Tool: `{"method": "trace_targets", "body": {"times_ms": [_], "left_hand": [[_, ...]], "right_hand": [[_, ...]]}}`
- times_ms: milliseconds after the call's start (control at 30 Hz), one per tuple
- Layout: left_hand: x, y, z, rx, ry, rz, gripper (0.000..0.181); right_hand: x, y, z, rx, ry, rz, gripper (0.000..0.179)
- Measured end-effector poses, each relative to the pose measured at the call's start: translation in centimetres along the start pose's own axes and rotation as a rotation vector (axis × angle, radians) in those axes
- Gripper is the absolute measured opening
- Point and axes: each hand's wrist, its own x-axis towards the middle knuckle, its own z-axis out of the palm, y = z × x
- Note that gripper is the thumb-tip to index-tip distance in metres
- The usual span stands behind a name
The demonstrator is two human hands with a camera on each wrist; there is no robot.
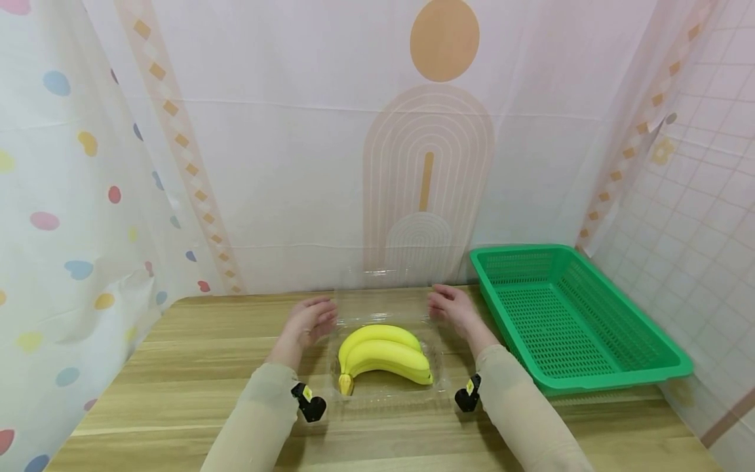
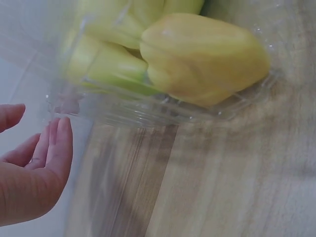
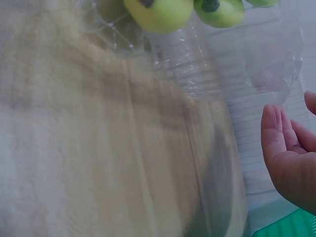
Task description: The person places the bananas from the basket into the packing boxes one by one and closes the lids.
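A bunch of yellow bananas [image 1: 386,354] lies in a clear plastic clamshell box [image 1: 392,400], its stem end toward the left. The transparent lid [image 1: 380,301] stands raised at the back. On its left side is my left hand [image 1: 311,320], fingers loosely bent and the fingertips right at the plastic edge. Opposite it, my right hand [image 1: 455,311] is held the same way beside the lid's right edge. From the left wrist, the thumb of the hand [image 2: 42,170] stands apart from its fingers. Dark banana tips [image 3: 210,7] show above the right hand [image 3: 289,148] in the right wrist view.
A green plastic basket [image 1: 613,379] with slotted sides sits on the right of the wooden table [image 1: 194,367], close to my right forearm. A patterned curtain [image 1: 283,183] hangs behind the table's back edge and along the sides.
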Motion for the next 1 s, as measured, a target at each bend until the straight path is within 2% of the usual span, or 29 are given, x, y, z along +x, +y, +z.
{"method": "trace_targets", "body": {"times_ms": [167,367,667,1000], "left_hand": [[-0.1,0.2,0.2,-0.037,0.002,0.007,0.053],[-0.3,0.2,0.2,-0.046,0.006,0.05,0.051],[-0.2,0.3,0.2,-0.031,0.035,0.08,0.049],[-0.4,0.5,0.1,-0.002,0.017,0.119,0.048]], "right_hand": [[0.1,-0.3,0.1,0.038,0.025,-0.018,0.045],[0.0,-0.7,0.3,0.078,0.035,-0.028,0.042],[-0.2,-1.2,0.1,0.076,0.035,-0.03,0.041],[-0.5,-1.5,0.0,0.084,0.016,-0.041,0.037]]}}
